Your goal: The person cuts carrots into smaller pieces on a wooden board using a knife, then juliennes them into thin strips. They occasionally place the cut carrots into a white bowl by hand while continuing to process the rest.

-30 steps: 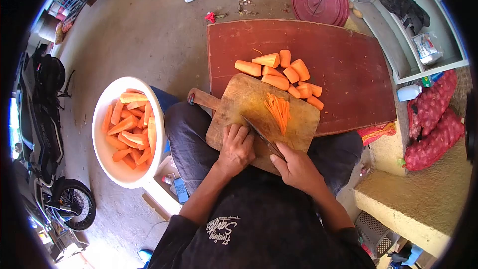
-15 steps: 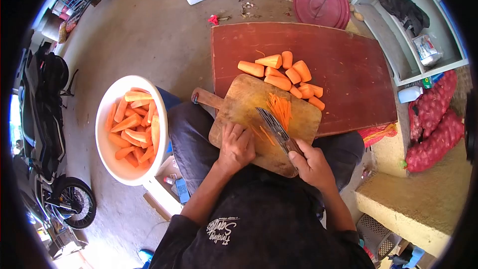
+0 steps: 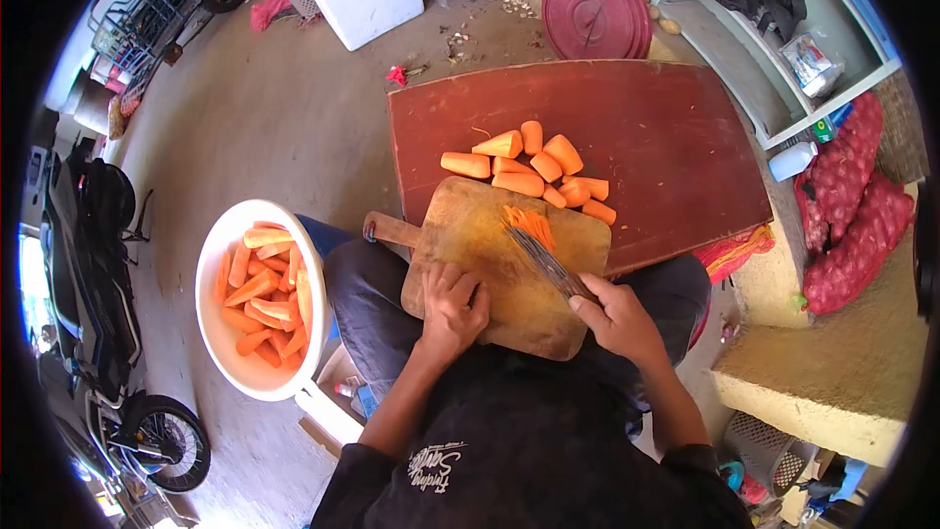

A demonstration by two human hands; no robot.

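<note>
A wooden cutting board (image 3: 470, 225) with a handle lies across my lap, its far side at the red table. My right hand (image 3: 617, 315) is closed around the handle of a knife (image 3: 548, 264), whose dark, streaked blade lies against a small pile of carrot shreds (image 3: 530, 224) on the board. My left hand (image 3: 453, 312) rests on the board's near left part, fingers bent and pressed to the wood; nothing else shows in it. Several peeled carrot pieces (image 3: 517, 183) lie just beyond the board.
The red table (image 3: 666, 147) extends ahead. On my left stands a white bucket (image 3: 206, 299) of peeled carrots (image 3: 264, 309). Red net sacks (image 3: 857, 225) and a shelf unit (image 3: 783, 127) are at right. A motorcycle (image 3: 162, 441) stands far left.
The knife has moved up the board, and the loose carrot shreds near its blade are now gathered into the pile. My left hand has shifted slightly left on the board. The camera view has tilted.
</note>
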